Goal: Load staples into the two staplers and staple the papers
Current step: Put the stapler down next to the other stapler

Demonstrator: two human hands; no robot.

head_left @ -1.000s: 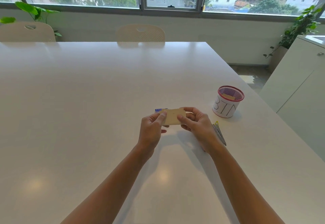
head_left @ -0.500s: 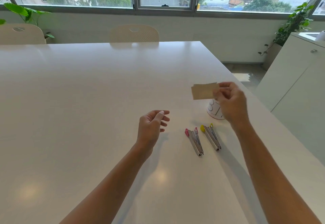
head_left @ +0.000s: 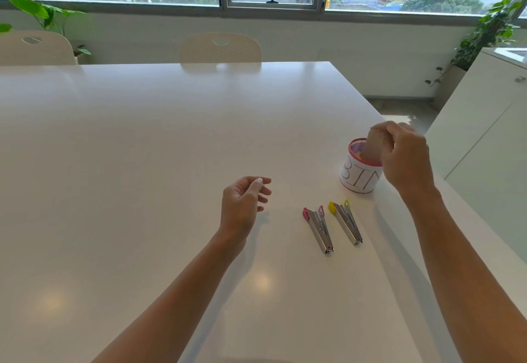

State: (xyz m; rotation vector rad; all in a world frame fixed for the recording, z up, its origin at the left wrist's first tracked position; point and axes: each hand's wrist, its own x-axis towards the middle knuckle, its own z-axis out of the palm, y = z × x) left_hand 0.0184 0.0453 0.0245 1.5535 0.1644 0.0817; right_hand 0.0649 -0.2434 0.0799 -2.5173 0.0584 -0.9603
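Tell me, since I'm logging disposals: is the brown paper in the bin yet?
Partly in: the right hand holds the brown paper, its lower end inside the bin.

Only one piece of writing is showing: the hand-drawn capital letters "BIN" are standing on the white paper wrap of the small round pink-rimmed mesh cup [head_left: 360, 178], facing the viewer; the last letter is being partly hidden by the wrist.

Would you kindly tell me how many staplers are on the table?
2: the pink-tipped stapler lies right of the left hand; the yellow-tipped stapler lies beside it, nearer the bin.
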